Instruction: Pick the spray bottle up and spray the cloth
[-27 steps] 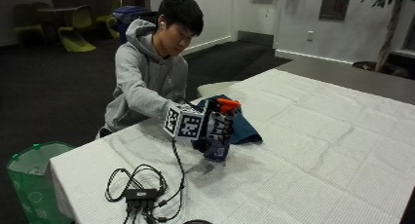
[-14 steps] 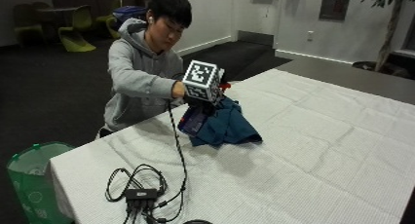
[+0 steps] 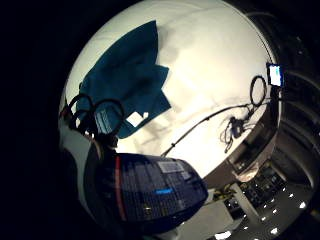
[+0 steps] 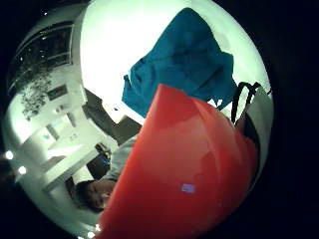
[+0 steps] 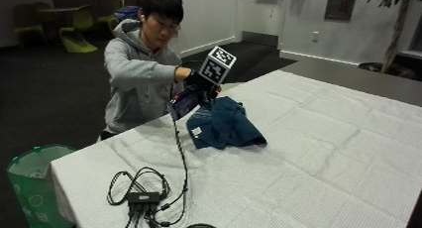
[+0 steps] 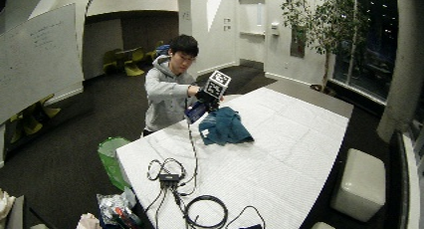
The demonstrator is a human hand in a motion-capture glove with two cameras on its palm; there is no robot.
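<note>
White cloth covers the worktop (image 5: 316, 153), with a dim room and dark floor behind you. You stand at its far edge and hold the spray bottle (image 5: 185, 102) lifted clear of the surface in your gloved right hand (image 5: 198, 82). Your grip is closed around the bottle near its top, and the dark blue body tilts down and away from the hand. In the thumb side palm view the red spray head (image 4: 184, 174) fills most of the frame, close to your palm. In the little finger side palm view the labelled blue body (image 3: 150, 192) sits close too. The blue cloth (image 5: 224, 124) lies crumpled on the worktop just below and beside the bottle, apart from it. Black cables and a small box (image 5: 141, 196) lie near the worktop's front edge
</note>
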